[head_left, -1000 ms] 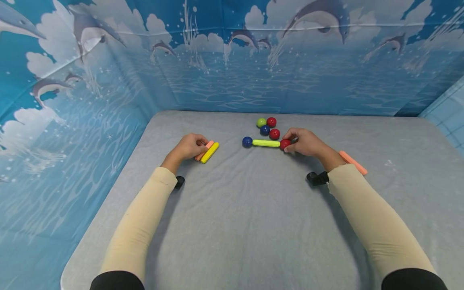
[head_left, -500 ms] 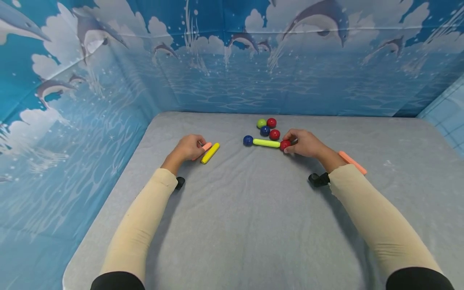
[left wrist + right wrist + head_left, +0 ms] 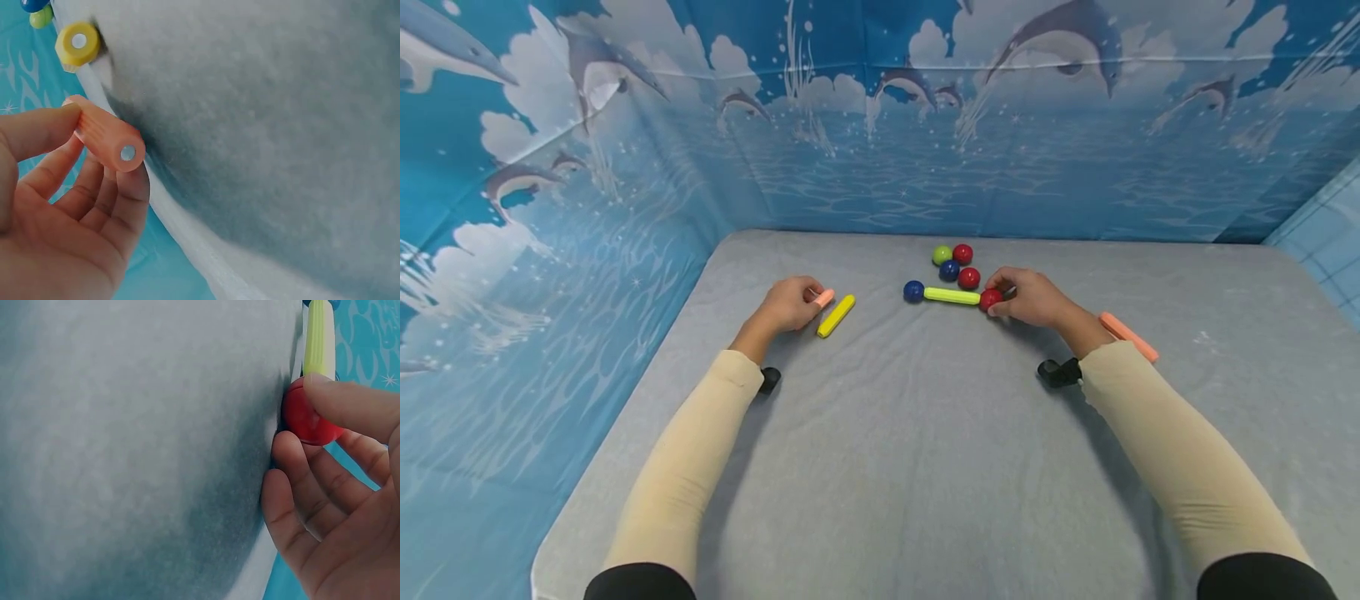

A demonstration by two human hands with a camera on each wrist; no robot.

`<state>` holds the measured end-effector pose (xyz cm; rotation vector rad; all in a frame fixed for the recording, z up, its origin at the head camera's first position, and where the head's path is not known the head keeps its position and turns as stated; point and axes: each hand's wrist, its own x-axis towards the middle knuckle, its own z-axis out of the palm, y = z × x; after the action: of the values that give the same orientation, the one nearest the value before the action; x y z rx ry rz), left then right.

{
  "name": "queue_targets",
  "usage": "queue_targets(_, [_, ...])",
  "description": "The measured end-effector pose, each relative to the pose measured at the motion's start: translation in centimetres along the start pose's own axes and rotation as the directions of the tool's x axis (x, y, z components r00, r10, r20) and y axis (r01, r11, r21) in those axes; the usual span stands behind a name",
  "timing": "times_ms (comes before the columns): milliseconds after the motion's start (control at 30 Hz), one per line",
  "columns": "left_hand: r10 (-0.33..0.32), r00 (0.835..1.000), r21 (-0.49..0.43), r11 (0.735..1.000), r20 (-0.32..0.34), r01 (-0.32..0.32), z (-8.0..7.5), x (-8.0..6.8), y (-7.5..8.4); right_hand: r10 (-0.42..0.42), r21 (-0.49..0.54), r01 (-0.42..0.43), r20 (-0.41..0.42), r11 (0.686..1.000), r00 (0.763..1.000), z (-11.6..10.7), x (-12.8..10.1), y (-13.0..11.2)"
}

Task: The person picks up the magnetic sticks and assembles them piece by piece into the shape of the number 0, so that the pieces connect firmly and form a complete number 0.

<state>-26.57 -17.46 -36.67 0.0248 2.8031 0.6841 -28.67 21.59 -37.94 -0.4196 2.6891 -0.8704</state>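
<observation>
My left hand [image 3: 788,303] pinches an orange magnetic stick [image 3: 107,134] between thumb and fingers; a round silver magnet shows in its near end. Just right of that hand, a yellow stick [image 3: 837,316] lies on the grey cloth. My right hand [image 3: 1028,297] holds a red ball [image 3: 307,415] with its thumb and fingers. That ball sits at the right end of a yellow-green stick [image 3: 952,296], whose left end meets a blue ball [image 3: 913,291]. The three pieces form one straight row.
Behind the row are a green ball [image 3: 942,255], a red ball [image 3: 962,253], a second blue ball [image 3: 949,270] and another red ball [image 3: 969,278]. Another orange stick [image 3: 1129,337] lies beside my right wrist. A blue dolphin-print curtain [image 3: 880,158] borders the table's back and left.
My left hand has drawn the orange stick a little left, away from the yellow stick, widening the gap between them. My right hand stays on the red ball.
</observation>
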Motion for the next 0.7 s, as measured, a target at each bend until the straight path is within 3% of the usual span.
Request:
queue_targets(300, [0.071,0.997,-0.142,0.987,-0.037,-0.075,-0.4,-1.8,0.6,0.022,0.005,-0.022,-0.021,1.0,1.0,0.3,-0.2,0.1])
queue_targets(567, [0.146,0.989,-0.311,0.939,-0.031,-0.149,0.3,-3.6,2.5,0.031,0.011,-0.031,-0.022,0.999,0.999,0.6,-0.2,0.2])
queue_targets(700, [0.183,0.983,-0.337,0.925,-0.005,-0.173,0.8,-4.2,3.7,0.027,0.015,-0.026,-0.034,1.0,0.999,0.6,-0.4,0.1])
